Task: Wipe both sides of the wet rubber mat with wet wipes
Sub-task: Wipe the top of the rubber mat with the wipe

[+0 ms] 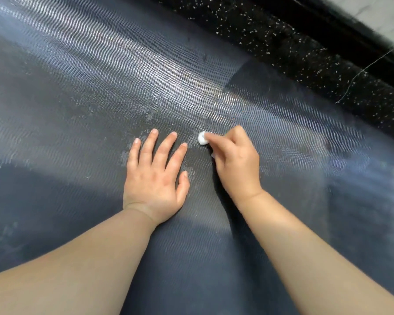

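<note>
While one big dark rubber mat (77, 87) fills almost the whole view, two bare hands rest on it near the middle. The mat has tiny wavy lines all over it. It looks wet and shiny, and bright light runs across it from the top left down to the right. One darker, square-like patch (248, 80) shows on the mat, up and to the right of the hands.

The left hand (154, 178) lies flat on the mat, palm down. All five of its fingers (149, 144) are straight and spread apart. They hold nothing.

The right hand (237, 164) is just beside the left hand. Its fingers are curled in, and they pinch one small white wipe (202, 138). The wipe is scrunched into a little ball. It sticks out past the fingertips and touches the mat. It is near the tip of the left hand's pointer finger but apart from it. A tiny white bit shows under the right hand too. I cannot tell if it is part of the same wipe.

Two bare arms (77, 258) reach in from the bottom, one for each hand.

Past the far edge of the mat there is a black floor (293, 53) with many little white specks. One thin pale thread (363, 70) lies on it. In the top right corner one pale strip (373, 10) shows beyond the floor.
</note>
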Motion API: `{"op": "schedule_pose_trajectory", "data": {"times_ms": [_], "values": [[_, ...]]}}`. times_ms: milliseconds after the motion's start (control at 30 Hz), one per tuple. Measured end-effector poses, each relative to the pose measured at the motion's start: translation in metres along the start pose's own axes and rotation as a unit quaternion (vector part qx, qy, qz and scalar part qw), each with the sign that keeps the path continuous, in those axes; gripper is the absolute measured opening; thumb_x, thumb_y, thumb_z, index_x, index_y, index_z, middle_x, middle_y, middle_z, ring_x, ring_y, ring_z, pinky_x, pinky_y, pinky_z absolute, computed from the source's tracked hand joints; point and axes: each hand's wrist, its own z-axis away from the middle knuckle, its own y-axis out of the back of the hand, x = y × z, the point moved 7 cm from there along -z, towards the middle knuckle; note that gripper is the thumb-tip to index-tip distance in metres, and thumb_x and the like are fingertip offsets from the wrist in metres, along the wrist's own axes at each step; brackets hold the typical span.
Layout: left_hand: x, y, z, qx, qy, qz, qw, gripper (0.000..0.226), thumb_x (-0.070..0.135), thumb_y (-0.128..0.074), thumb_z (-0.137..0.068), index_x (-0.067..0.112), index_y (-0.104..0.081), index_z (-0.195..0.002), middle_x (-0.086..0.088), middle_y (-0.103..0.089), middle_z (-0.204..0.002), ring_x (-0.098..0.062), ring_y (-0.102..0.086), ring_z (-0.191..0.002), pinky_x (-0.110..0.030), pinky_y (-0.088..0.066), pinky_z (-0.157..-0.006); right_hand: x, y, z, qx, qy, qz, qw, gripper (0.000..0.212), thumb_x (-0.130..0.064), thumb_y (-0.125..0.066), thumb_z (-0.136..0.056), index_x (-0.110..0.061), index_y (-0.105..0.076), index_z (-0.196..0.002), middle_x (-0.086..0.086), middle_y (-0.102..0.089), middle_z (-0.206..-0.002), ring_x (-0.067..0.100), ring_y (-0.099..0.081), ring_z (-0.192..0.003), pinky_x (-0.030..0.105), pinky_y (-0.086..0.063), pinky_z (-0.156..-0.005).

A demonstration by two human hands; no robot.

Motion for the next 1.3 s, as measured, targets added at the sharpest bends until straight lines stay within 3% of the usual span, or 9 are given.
{"op": "schedule_pose_trajectory", "data": {"times_ms": [67, 133, 267, 367, 533, 733, 967, 1133, 1300], "values": [[0.0, -0.001, 0.001, -0.002, 0.0, 0.002, 1.0, 0.051, 0.034, -0.043, -0.084, 0.011, -0.06, -0.126, -0.013, -0.053, -0.135, -0.041, -0.043, -0.129, -0.057, -0.026, -0.108, -0.005, 0.002, 0.011, -0.047, 0.065, 0.007, 0.997, 0.018, -0.002, -0.067, -0.076, -0.01, -0.075, -0.091, 0.014, -0.053, -0.069, 0.03, -0.053, -0.063, 0.036, -0.044, -0.059], [-0.001, -0.001, 0.001, -0.001, 0.0, 0.0, 1.0, 0.051, 0.034, -0.043, -0.084, 0.011, -0.06, -0.126, -0.013, -0.053, -0.135, -0.041, -0.042, -0.129, -0.057, -0.026, -0.108, 0.011, 0.006, -0.012, -0.037, 0.063, 0.05, 0.996, 0.016, -0.007, -0.064, -0.08, -0.012, -0.075, -0.089, 0.015, -0.056, -0.072, 0.033, -0.053, -0.07, 0.037, -0.04, -0.063], [0.0, -0.002, 0.001, 0.002, -0.004, 0.0, 1.0, 0.051, 0.034, -0.043, -0.084, 0.011, -0.06, -0.126, -0.013, -0.053, -0.135, -0.041, -0.042, -0.129, -0.056, -0.025, -0.109, 0.072, 0.018, -0.084, 0.053, -0.119, 0.089, 0.988, 0.023, -0.019, -0.053, -0.091, -0.017, -0.073, -0.102, 0.015, -0.057, -0.099, 0.03, -0.053, -0.095, 0.028, -0.036, -0.078], [0.0, -0.001, 0.001, 0.006, -0.004, 0.002, 1.0, 0.051, 0.034, -0.042, -0.084, 0.011, -0.06, -0.126, -0.013, -0.053, -0.135, -0.041, -0.042, -0.129, -0.057, -0.025, -0.109, 0.078, 0.016, -0.092, 0.088, -0.171, 0.057, 0.98, 0.022, -0.022, -0.053, -0.092, -0.021, -0.073, -0.101, 0.0, -0.05, -0.096, 0.018, -0.054, -0.097, 0.016, -0.034, -0.074], [0.001, 0.0, 0.001, 0.009, -0.005, -0.002, 1.0, 0.05, 0.033, -0.041, -0.084, 0.01, -0.06, -0.126, -0.014, -0.053, -0.135, -0.041, -0.042, -0.129, -0.057, -0.026, -0.108, 0.009, 0.002, 0.003, 0.049, -0.033, 0.015, 0.998, 0.017, -0.005, -0.06, -0.082, -0.009, -0.074, -0.089, 0.014, -0.058, -0.081, 0.032, -0.057, -0.074, 0.032, -0.042, -0.067], [0.002, 0.0, 0.001, 0.008, -0.006, 0.006, 1.0, 0.051, 0.032, -0.04, -0.085, 0.01, -0.059, -0.127, -0.014, -0.052, -0.136, -0.042, -0.041, -0.13, -0.057, -0.025, -0.108, -0.016, 0.004, 0.057, -0.07, 0.07, -0.006, 0.995, 0.02, -0.006, -0.056, -0.082, -0.008, -0.074, -0.089, 0.012, -0.06, -0.075, 0.03, -0.056, -0.064, 0.032, -0.046, -0.061], [0.0, -0.001, 0.002, 0.006, -0.003, 0.016, 1.0, 0.051, 0.031, -0.039, -0.085, 0.01, -0.059, -0.127, -0.014, -0.052, -0.135, -0.042, -0.041, -0.13, -0.058, -0.025, -0.109, 0.054, 0.012, -0.036, 0.046, -0.144, 0.037, 0.988, 0.019, -0.013, -0.058, -0.089, -0.007, -0.074, -0.097, 0.02, -0.057, -0.093, 0.034, -0.055, -0.089, 0.029, -0.038, -0.075], [0.0, -0.002, 0.003, -0.011, 0.0, 0.027, 1.0, 0.053, 0.032, -0.036, -0.085, 0.01, -0.058, -0.128, -0.014, -0.051, -0.137, -0.042, -0.039, -0.131, -0.058, -0.023, -0.11, 0.003, 0.008, 0.036, 0.061, -0.087, 0.014, 0.994, 0.014, -0.006, -0.062, -0.083, -0.007, -0.074, -0.088, 0.014, -0.057, -0.076, 0.03, -0.057, -0.07, 0.023, -0.033, -0.064], [-0.003, -0.004, 0.004, -0.025, 0.008, 0.035, 0.999, 0.052, 0.032, -0.037, -0.087, 0.013, -0.053, -0.133, -0.011, -0.045, -0.142, -0.038, -0.031, -0.136, -0.054, -0.013, -0.114, -0.049, -0.002, 0.151, -0.014, -0.036, 0.012, 0.999, 0.026, 0.004, -0.059, -0.073, -0.013, -0.074, -0.085, 0.005, -0.057, -0.071, 0.025, -0.051, -0.058, 0.026, -0.038, -0.059]]}}
